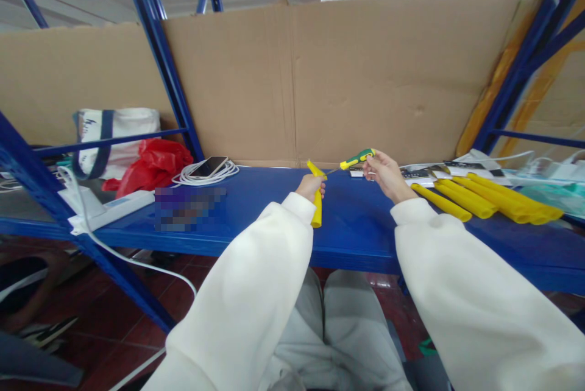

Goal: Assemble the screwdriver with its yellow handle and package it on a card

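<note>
My left hand (pixel 311 186) is wrapped round a yellow tube (pixel 317 213), which stands tilted over the blue shelf. Its upper end pokes out above my fingers. In my right hand (pixel 384 173) is a screwdriver (pixel 358 159) with a green and yellow handle, held at the handle's end between thumb and fingers. The thin shaft points left toward the tube and its tip comes close to my left hand; whether it touches the tube I cannot tell. Several more yellow tubes (pixel 496 197) lie side by side on the shelf to the right of my right hand.
A tall cardboard sheet (pixel 365 74) backs the blue shelf (pixel 269 205). Leftward are a coiled white cable (pixel 187 179) with a phone (pixel 211 165), a red plastic bag (pixel 159 162), a white tote bag (pixel 132 120) and a power strip (pixel 114 211). Blue posts (pixel 171 68) frame both sides.
</note>
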`<state>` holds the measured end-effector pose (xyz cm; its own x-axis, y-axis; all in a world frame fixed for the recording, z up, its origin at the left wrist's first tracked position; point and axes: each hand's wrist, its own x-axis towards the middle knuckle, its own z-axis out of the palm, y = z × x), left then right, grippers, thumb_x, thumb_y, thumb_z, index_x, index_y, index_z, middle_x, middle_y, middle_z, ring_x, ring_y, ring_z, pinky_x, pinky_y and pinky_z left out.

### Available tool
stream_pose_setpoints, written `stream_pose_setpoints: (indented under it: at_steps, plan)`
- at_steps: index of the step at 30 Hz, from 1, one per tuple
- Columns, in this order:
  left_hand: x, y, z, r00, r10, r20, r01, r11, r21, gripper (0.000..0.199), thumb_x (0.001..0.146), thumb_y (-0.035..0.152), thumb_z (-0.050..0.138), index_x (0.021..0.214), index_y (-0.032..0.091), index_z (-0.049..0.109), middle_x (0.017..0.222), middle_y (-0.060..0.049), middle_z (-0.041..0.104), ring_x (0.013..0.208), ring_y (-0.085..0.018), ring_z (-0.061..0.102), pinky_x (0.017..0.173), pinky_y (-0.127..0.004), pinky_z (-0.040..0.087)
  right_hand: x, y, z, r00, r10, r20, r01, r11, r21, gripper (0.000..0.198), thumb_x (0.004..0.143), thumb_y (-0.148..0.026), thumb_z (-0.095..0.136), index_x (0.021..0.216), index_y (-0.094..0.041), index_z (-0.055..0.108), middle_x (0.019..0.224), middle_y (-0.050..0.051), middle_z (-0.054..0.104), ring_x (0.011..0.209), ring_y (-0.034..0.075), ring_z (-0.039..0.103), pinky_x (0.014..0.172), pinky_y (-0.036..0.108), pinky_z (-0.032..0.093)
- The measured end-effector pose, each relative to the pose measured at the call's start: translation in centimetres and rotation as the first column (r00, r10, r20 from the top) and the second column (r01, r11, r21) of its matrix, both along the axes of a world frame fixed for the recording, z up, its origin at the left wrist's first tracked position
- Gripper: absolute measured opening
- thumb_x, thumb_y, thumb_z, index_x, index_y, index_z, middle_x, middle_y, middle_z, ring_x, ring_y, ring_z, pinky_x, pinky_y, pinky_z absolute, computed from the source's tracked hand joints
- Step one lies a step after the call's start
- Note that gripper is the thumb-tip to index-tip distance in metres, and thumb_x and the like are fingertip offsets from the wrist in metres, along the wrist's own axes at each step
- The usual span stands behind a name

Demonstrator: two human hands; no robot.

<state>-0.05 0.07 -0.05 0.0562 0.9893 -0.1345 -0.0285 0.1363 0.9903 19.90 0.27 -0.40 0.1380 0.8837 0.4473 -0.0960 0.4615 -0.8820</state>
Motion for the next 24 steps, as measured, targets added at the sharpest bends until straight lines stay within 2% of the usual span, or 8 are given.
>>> stream_pose_setpoints:
  at_steps: [10, 24]
  plan:
    - [-0.02, -0.09, 0.03, 1.000, 0.000, 0.015, 0.000, 1.000, -0.009, 0.017, 0.091, 0.005, 0.052, 0.079, 0.017, 0.051, 0.048, 0.009, 0.040, 0.038, -0.006, 0.035, 0.045, -0.020, 0.029, -0.21, -0.05, -0.11, 0.993, -0.115, 0.015, 0.115, 0.993, -0.020, 0.048, 0.064, -0.051, 0.088, 0.089, -0.024, 0.056, 0.055, -0.008, 0.056, 0.047, 0.009, 0.050, 0.040, 0.018, 0.039]
    - [-0.02, 0.32, -0.26, 1.000, 0.006, 0.026, -0.005, 1.000, -0.015, 0.019, 0.090, 0.007, 0.056, 0.076, 0.017, 0.051, 0.051, 0.008, 0.041, 0.039, -0.006, 0.036, 0.047, -0.020, 0.029, -0.45, -0.12, -0.09, 0.989, -0.149, 0.017, 0.149, 0.989, 0.002, 0.053, 0.062, -0.058, 0.087, 0.082, -0.023, 0.053, 0.051, -0.009, 0.055, 0.041, 0.008, 0.047, 0.036, 0.018, 0.037]
